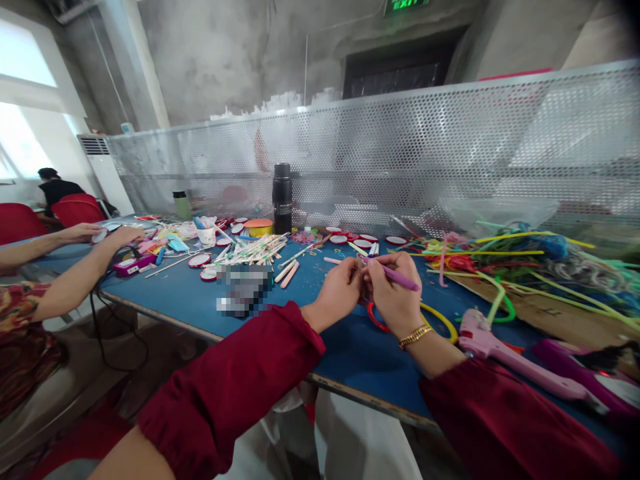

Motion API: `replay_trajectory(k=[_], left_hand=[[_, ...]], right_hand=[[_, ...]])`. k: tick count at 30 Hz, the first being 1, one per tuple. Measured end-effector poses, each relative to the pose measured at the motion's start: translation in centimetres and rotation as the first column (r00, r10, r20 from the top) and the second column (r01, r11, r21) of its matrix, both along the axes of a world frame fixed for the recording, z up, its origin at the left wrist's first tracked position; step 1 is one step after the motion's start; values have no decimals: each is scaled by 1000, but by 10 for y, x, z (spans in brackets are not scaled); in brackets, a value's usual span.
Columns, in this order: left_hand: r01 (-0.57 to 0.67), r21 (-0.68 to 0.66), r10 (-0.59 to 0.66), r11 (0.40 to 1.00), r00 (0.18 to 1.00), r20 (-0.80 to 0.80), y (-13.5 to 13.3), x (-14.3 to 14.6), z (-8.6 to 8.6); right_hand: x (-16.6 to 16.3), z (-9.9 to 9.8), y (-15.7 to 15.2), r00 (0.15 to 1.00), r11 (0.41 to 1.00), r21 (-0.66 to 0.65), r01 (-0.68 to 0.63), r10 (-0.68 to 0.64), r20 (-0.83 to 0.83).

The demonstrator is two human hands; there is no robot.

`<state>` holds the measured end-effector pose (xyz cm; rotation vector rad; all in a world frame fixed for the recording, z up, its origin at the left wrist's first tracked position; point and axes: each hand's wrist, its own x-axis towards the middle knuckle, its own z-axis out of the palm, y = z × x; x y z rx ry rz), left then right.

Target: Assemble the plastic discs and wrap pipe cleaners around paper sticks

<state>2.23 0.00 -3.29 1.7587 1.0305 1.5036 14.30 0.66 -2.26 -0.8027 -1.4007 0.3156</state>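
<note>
My right hand (395, 293) is closed around a purple marker pen (395, 274), its tip pointing left toward my left hand. My left hand (337, 293) is pinched shut on something small at the pen's tip that I cannot make out. Both hands hover over the blue table (350, 347), just above a red ring (373, 319) and a yellow ring (443, 319) lying flat. A gold bracelet (415, 337) sits on my right wrist. Both sleeves are dark red.
A pink glue gun (487, 340) lies to the right. Tangled coloured pipe cleaners (520, 260) fill the right side. A black bottle (282, 198), wooden sticks (255, 250) and red lids (350, 239) lie behind. Another person's arms (75, 267) work at the left. A perforated metal screen (400, 147) backs the table.
</note>
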Motion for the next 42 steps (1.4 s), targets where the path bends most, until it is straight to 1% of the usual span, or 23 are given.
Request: replay_trajectory(k=[4,9,15,19,25,36,42], left_hand=[[-40,28,41,999,999,-34,0,-1,1],[-20,14,20,1000,999,-30,0,-1,2],[-43,17,43,999,999,-32,0,0,1],[-25,18,25,1000,999,-20,1,-1,0],[16,0,-16,1000,1000,12,1,-1,-1],[-18,15,19,1000,1000,-16,0,-1,1],[-18,-17,17,1000,999,-31,1,-1,1]], right_hand=[[0,-1,1,1000,1000,0,20,-20,11],[0,0,-1,1000,1000,-3,14,-14,10],[0,1,-1,1000,1000,14,14,-14,10],[0,1,0,1000,1000,10,9,-9,2],[0,3,-2,1000,999,-42,12,-11,19],[-1,0,0,1000,1000,-19,21,-20,8],[0,2,-1,999,999,4,36,-36,15]])
